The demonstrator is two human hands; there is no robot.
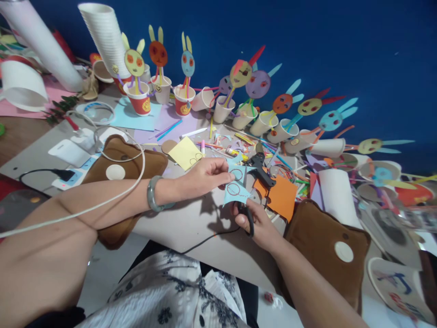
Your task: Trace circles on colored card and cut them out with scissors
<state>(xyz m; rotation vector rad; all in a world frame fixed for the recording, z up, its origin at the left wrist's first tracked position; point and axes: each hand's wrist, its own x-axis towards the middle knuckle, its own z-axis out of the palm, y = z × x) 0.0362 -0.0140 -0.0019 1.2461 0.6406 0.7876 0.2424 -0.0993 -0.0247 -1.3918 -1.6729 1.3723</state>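
My left hand (206,176) pinches a small piece of light blue paper (234,198) by its left edge. Two circles are drawn on the paper in dark reddish line, one above the other. Black-handled scissors (251,221) sit in my right hand (261,225), fingers closed around the handles. The blades point up and away from me, at the paper between the circles. Just beyond lies a black glue gun (261,168). An orange paper sheet (283,196) rests to the right, and a yellow paper square (185,152) with small drawn circles lies to the left.
Paper cups with rabbit-faced figures (184,98) line the blue wall. Brown cushions (326,246) lie on both sides. A white cable (141,171) crosses above my left forearm, near a power strip (77,175). Paper scraps and pens (193,133) cover the middle. A stack of cups (102,38) stands back left.
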